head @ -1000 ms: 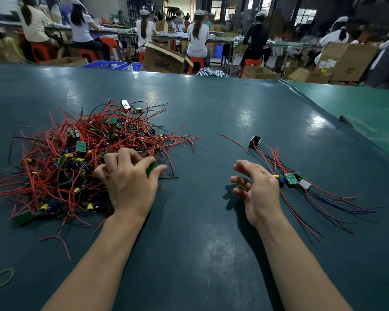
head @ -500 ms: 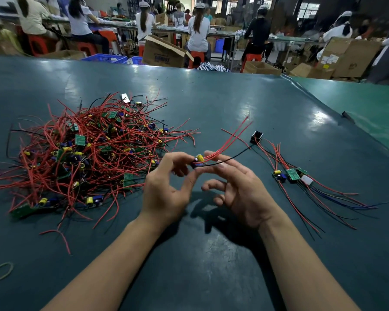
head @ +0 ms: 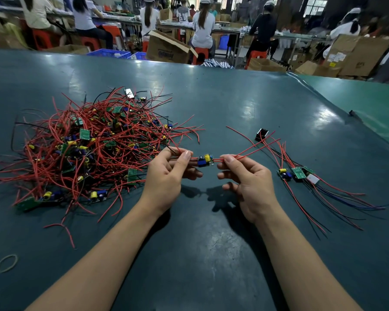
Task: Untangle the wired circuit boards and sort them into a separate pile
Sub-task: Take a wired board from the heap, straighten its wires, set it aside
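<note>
A small circuit board with a yellow and a blue part hangs between my hands above the dark green table. My left hand pinches the red wires on the board's left side. My right hand pinches the red wires on its right side, and they run up toward the right. A big tangled pile of red-wired boards lies to the left. A small sorted pile of boards with red, black and blue wires lies to the right.
A small black part sits on the table beyond the sorted pile. A rubber band lies near the front left. A loose red wire lies in front of the tangle. People work at benches with cardboard boxes past the far edge.
My left hand drew one board out of the tangle and carried it to the middle. My right hand came in and took its other wires, and the board is now stretched between both hands.
</note>
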The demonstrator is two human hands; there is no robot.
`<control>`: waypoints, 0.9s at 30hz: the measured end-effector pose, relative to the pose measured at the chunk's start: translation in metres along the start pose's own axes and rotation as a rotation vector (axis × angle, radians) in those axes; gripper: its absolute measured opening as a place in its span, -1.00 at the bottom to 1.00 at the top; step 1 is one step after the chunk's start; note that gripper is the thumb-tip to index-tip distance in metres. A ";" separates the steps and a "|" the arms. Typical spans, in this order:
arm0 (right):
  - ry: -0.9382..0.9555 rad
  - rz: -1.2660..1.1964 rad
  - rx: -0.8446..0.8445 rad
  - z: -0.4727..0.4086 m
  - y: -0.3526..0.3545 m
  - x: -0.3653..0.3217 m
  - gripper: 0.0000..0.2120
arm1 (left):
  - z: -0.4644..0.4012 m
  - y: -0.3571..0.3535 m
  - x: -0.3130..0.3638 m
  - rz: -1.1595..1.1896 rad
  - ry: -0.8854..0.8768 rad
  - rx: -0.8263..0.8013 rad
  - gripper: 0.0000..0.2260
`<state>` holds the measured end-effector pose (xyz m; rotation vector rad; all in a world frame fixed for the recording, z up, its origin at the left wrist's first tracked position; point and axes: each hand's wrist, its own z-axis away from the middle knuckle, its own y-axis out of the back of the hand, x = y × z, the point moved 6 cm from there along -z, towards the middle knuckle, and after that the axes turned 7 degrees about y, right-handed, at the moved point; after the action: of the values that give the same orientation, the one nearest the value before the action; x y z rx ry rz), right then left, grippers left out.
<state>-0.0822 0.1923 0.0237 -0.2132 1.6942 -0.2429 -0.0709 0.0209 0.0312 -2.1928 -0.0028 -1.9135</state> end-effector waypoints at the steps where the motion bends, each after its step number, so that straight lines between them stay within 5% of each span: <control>1: -0.008 -0.017 0.011 0.000 0.001 0.000 -0.91 | 0.000 -0.002 -0.001 0.063 0.032 -0.034 -0.97; 5: -0.043 -0.076 -0.006 0.001 -0.002 0.002 -0.91 | 0.002 -0.010 -0.004 0.075 0.074 -0.151 -0.84; 14: -0.077 -0.018 0.003 0.001 -0.002 0.007 -0.95 | 0.001 -0.009 -0.007 0.050 0.093 -0.155 -0.89; 27: 0.119 -0.169 0.441 -0.010 0.045 -0.012 -0.83 | 0.000 -0.005 -0.008 0.182 0.140 -0.181 -0.82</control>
<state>-0.0900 0.2392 0.0235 -0.0125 1.6953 -0.7575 -0.0733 0.0267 0.0243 -2.0785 0.3935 -2.0264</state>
